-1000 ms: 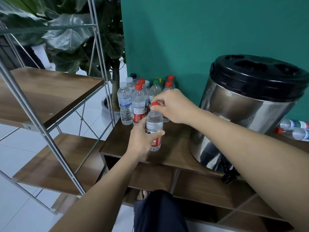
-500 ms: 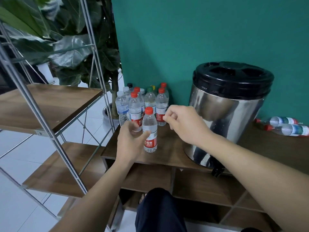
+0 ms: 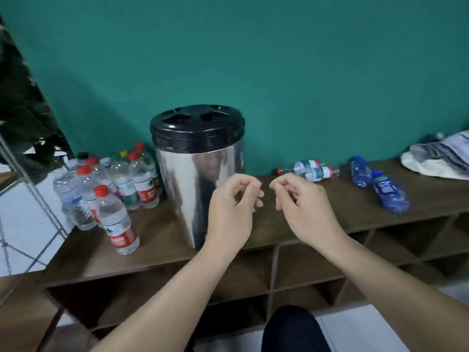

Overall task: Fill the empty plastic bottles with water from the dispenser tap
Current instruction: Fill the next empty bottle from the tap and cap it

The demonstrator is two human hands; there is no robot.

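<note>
At the brown wooden cubby shelf [image 3: 330,214] against the teal wall, my left hand [image 3: 232,212] and right hand [image 3: 302,209] hover side by side in front of the round steel water dispenser with the black lid [image 3: 200,174], fingers loosely curled, both holding nothing. To the dispenser's left stands a cluster of capped clear plastic bottles [image 3: 121,181], the nearest a red-capped bottle with a red label [image 3: 116,219]; they look filled, so that share of the job seems done. Well to the right lie two clear bottles with green-and-red labels [image 3: 312,170] and two blue plastic bottles [image 3: 378,184] on their sides, apparently empty and waiting. The dispenser tap is hidden behind my left hand, motion blur smears the bottles, and a striped cloth bundle [image 3: 441,158] is cut off at the right edge.
</note>
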